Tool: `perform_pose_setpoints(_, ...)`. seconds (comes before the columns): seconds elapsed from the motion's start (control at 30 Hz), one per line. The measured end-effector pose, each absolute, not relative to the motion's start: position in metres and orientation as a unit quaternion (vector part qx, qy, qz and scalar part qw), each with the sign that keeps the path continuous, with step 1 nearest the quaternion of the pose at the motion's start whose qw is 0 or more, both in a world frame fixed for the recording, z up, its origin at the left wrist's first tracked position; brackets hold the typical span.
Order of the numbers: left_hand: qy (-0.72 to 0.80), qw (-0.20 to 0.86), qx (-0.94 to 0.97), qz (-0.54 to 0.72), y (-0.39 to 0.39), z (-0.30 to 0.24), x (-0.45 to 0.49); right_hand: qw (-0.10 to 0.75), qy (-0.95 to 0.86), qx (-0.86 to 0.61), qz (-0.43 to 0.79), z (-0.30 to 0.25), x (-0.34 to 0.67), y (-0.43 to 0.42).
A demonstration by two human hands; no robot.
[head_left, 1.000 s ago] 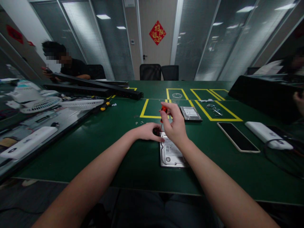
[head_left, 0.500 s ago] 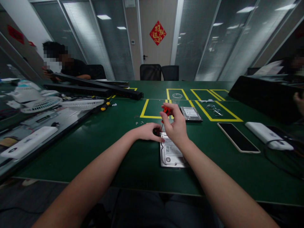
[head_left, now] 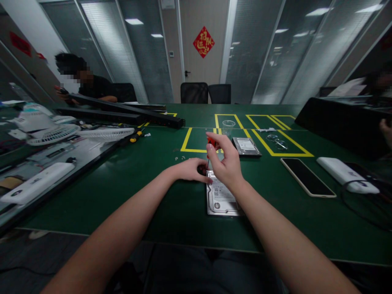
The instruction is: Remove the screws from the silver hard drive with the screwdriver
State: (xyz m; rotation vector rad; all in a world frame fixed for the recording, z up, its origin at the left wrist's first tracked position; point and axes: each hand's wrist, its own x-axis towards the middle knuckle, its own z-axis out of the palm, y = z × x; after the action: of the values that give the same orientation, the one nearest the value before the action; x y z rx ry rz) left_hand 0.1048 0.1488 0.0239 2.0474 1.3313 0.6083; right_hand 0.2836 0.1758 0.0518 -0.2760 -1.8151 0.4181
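A silver hard drive point(head_left: 223, 200) lies flat on the green table in front of me, its right side partly covered by my right forearm. My left hand point(head_left: 193, 169) grips its far left corner, the thumb on the top face and the fingers curled at the far edge. Between the thumb and fingers of my right hand point(head_left: 225, 157) is a red-and-black screwdriver point(head_left: 211, 141). Its thin shaft points down to that same corner, near my left fingers; I cannot make out exactly where the tip sits. Several tiny screws point(head_left: 180, 158) lie beyond my left hand.
A second hard drive point(head_left: 246, 146) and a clear plastic cup point(head_left: 228, 126) stand beyond my right hand. To the right are glasses point(head_left: 277, 141), a phone point(head_left: 307, 177) and a white power bank point(head_left: 347, 174). A large panel with white fans point(head_left: 45, 130) fills the left. Other people sit at both sides.
The screwdriver handle has tilted slightly left and the fingers of my right hand have shifted around it. My left hand and the hard drive stay put.
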Motion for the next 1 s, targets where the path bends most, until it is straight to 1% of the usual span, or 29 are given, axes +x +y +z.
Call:
perform_pose_setpoints(0.33,0.51,0.293,0.784,0.2,0.1502,0.0244,0.1048,0.574,-0.782,-0.106,0.216,0.0484,0.2858,0.1806)
perform_pose_setpoints(0.67,0.507,0.294,0.785,0.203,0.1515,0.0207,0.1038,0.582,-0.783,-0.136,0.171,0.0504,0.2832,0.179)
perform_pose_setpoints(1.0,0.516,0.294,0.78,0.198,0.1488,0.0245,0.1049,0.595,-0.775,-0.147,0.156,0.0515,0.2828,0.1791)
